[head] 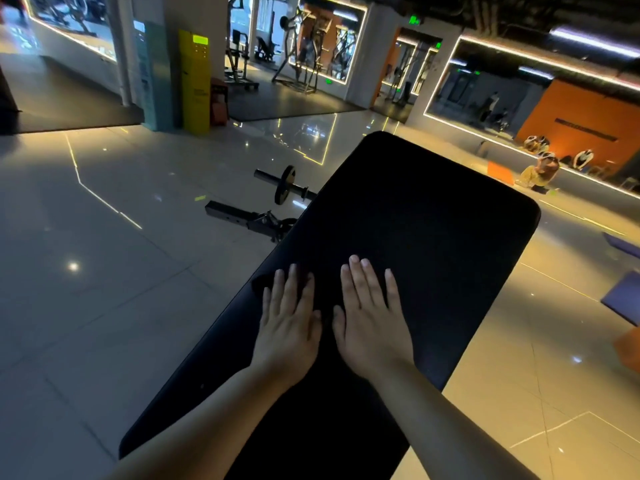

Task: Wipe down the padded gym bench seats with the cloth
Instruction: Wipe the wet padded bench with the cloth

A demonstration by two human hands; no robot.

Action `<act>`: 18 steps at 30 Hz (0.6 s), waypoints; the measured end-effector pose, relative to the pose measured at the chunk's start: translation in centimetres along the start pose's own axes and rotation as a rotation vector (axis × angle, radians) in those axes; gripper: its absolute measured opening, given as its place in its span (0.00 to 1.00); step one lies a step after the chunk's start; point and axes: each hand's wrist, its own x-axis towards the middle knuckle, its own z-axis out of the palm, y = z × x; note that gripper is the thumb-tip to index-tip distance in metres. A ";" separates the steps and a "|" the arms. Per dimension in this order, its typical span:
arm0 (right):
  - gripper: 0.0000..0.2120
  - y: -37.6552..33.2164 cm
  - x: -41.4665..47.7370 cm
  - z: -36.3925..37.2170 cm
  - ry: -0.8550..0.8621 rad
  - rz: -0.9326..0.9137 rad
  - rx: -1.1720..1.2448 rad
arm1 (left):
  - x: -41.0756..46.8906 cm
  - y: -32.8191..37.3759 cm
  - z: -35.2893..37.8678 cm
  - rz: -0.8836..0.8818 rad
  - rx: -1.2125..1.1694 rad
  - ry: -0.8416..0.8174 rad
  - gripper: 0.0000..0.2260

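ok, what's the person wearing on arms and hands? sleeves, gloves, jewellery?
Nothing visible. The left hand and right hand are bare: no gloves, rings or markings. The left forearm and right forearm are bare to the frame's bottom edge, with no sleeve, watch or wristband in view. Nails look short and unpainted.

1 black padded bench (415, 237); 2 bare hands (left hand (289, 327), right hand (372, 323)); 1 barbell (265, 175) on the floor with 1 weight plate (285, 185); 1 yellow standing panel (196, 81); 2 purple floor mats (623, 299).
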 end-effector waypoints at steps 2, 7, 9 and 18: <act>0.31 0.1 -0.2 0.1 0.005 -0.004 -0.002 | -1.7 -0.3 0.0 0.121 0.040 -0.044 0.27; 0.30 -0.8 -1.3 0.3 0.009 -0.009 0.047 | -3.7 -3.7 -0.9 0.118 0.110 -0.067 0.26; 0.30 -1.5 -2.6 0.7 -0.003 -0.041 0.058 | -2.9 -3.7 -1.1 -0.017 0.015 -0.070 0.26; 0.29 -1.0 -8.3 1.1 -0.051 -0.170 0.001 | -8.0 -2.0 1.3 0.259 0.070 -0.093 0.26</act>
